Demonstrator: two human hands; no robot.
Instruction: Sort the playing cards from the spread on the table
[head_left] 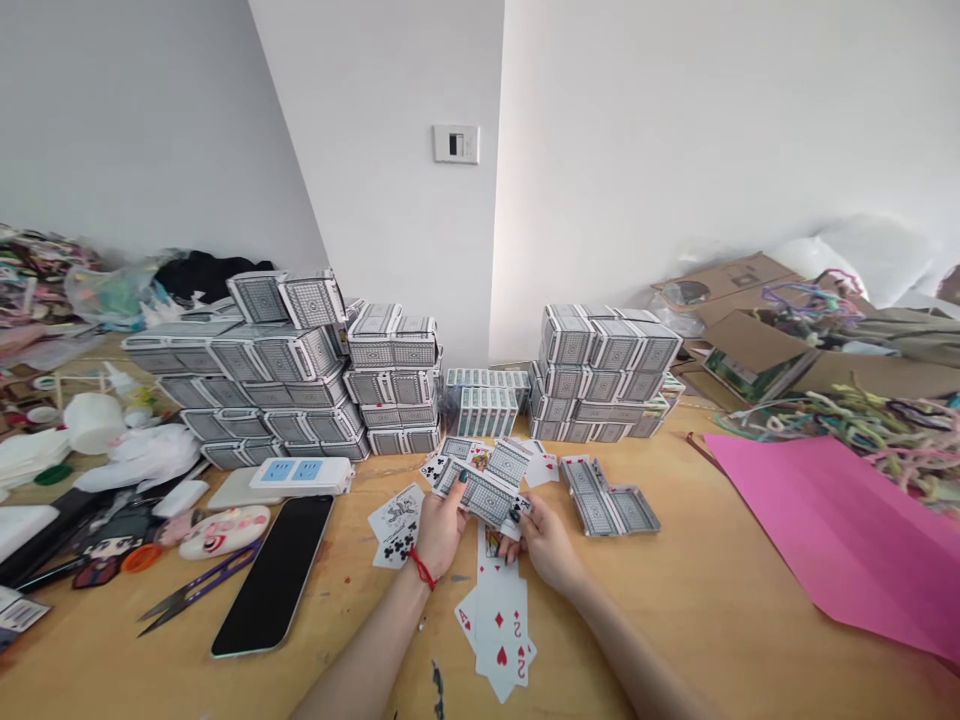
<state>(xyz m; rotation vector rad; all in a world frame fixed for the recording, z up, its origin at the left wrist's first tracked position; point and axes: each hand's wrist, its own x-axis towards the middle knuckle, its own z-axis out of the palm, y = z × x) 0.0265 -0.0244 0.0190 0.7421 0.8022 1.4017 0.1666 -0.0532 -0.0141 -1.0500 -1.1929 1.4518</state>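
Note:
Both hands work on joined playing cards [480, 494] with grey patterned backs, held just above the table. My left hand [441, 528], a red cord at its wrist, pinches them with the thumb on top. On the other end, my right hand [551, 548] has its fingertips closed at a card corner. Beneath and in front lie face-up cards [501, 620], red twos and an ace among them. Left of my left hand are a joker card [397, 512] and a club card [397, 547]. A folded-card piece [609, 500] rests to the right.
Stacked blocks of folded cards [262, 390] stand at the back left, with another stack [600, 375] at the back right. A phone [274, 575], scissors [199, 585] and a power strip [301, 474] lie left. Pink paper [840, 540] and a cardboard box [757, 355] are right.

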